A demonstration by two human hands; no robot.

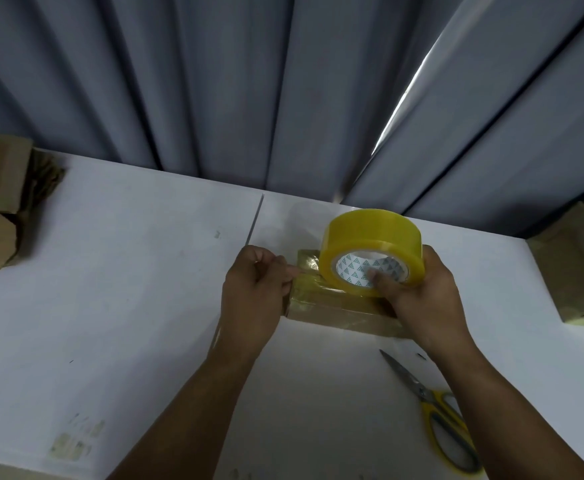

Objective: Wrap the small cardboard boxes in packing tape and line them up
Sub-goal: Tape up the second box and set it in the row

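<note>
Cardboard box (pixel 321 315), just beyond the yellow-handled scissors (pixel 436 414) at lower right, lies mid-frame on the white tabletop (pixel 128 289), partly taped. Drawing the strip taut and flat before pressing it down would likely keep wrinkles out. The left hand (pixel 256 292) has its grip pinched on the tape end (pixel 304 271) at the box's left end. The right hand (pixel 422 292) grasps the packing tape roll (pixel 370 237), thumb in the core.
</note>
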